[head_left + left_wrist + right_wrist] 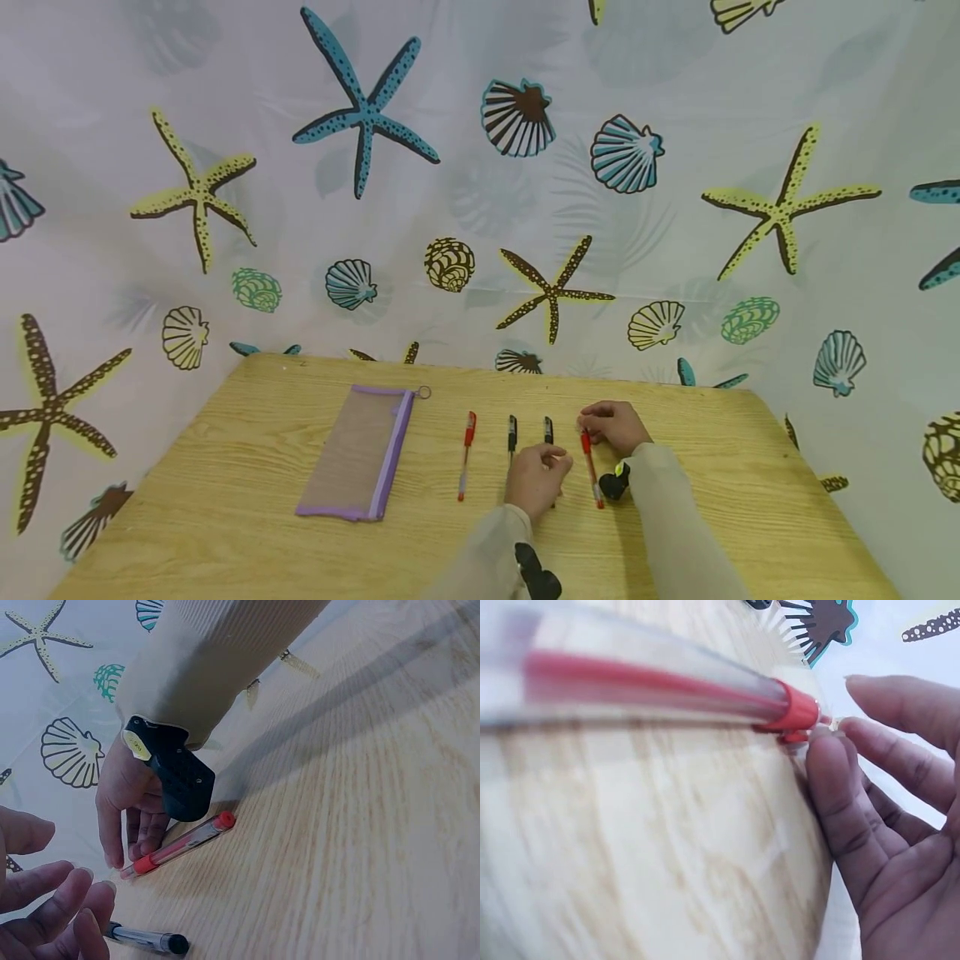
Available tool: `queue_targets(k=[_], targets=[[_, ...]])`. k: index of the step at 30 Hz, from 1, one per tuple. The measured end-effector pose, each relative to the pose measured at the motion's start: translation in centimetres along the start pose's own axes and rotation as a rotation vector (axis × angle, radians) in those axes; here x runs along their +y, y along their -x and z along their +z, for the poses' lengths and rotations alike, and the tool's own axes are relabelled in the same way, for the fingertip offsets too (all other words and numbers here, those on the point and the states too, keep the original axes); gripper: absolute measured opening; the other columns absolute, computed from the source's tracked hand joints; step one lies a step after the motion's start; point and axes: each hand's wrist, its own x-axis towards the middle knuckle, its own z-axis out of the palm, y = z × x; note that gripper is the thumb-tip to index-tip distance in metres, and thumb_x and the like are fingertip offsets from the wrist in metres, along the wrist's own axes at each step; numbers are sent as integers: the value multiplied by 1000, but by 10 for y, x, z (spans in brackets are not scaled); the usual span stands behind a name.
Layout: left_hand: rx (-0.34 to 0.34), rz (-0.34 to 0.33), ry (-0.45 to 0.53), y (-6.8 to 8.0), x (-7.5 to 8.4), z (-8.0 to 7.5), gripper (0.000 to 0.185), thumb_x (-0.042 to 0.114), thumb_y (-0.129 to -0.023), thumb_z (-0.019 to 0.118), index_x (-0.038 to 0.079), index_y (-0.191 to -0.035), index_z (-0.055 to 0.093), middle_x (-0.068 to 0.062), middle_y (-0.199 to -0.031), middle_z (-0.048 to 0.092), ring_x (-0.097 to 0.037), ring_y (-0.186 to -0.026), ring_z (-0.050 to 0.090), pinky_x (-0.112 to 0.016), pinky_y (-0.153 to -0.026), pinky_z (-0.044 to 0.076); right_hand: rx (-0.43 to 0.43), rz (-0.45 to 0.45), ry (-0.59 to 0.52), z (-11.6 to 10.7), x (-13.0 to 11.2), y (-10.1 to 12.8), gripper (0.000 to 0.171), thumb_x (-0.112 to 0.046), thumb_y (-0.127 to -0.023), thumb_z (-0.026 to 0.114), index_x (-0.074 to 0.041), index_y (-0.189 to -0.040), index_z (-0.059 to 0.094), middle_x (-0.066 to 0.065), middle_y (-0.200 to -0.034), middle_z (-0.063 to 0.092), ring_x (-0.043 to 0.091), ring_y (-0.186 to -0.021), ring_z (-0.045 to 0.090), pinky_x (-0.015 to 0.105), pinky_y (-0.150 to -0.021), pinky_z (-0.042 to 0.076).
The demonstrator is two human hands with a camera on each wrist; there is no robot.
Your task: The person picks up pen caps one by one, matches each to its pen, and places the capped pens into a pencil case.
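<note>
My right hand (pixel 615 425) is at the far end of the rightmost red pen (pixel 592 477). In the right wrist view its thumb and a finger come together at the tip, just past the red collar, while another finger stands apart. The pen's barrel lies along the wooden table. My left hand (pixel 536 479) hovers over a black pen (pixel 548 427), hiding its middle. Its fingers (pixel 56 907) are loosely bent with nothing between them; the end of that black pen (pixel 154 940) shows beside them in the left wrist view.
Left of my hands lie another black pen (pixel 512 433) and another red pen (pixel 466 454). A mesh zipper pouch (pixel 356 454) with purple edging lies farther left on the table (pixel 225 467). A white curtain (pixel 450 200) with starfish and shells hangs behind the table.
</note>
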Motion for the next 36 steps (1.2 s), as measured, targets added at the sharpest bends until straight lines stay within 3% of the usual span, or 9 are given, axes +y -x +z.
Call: queue_targets(k=[8, 16, 28, 36], targets=[[62, 45, -74, -1, 2, -15, 24, 29, -93, 64, 9, -103, 72, 4, -83, 63, -6, -63, 54, -26, -57, 45, 54, 46, -56, -1, -5, 7, 28, -8, -96, 57, 14, -113, 60, 14, -86, 66, 17, -68, 60, 32, -62, 54], [83, 75, -122, -4, 2, -39, 30, 31, -95, 61, 7, -110, 70, 2, -84, 63, -7, -59, 51, -26, -56, 43, 89, 99, -69, -3, -9, 10, 29, -11, -97, 56, 10, -116, 60, 13, -85, 62, 16, -62, 54, 31, -56, 50], [176, 112, -290, -12, -4, -78, 33, 34, -93, 63, 8, -112, 69, -4, -87, 67, -11, -58, 53, -28, -51, 42, 120, 90, 7, -5, -15, 15, 30, -16, -96, 58, 6, -117, 61, 13, -84, 62, 15, -51, 49, 31, -49, 44], [206, 83, -380, -18, -9, -104, 34, 36, -93, 63, 10, -114, 68, -1, -88, 66, -11, -63, 56, -28, -52, 44, 148, 44, 130, -5, -17, 17, 31, -20, -95, 60, 2, -116, 63, 15, -86, 63, 18, -53, 51, 32, -51, 44]])
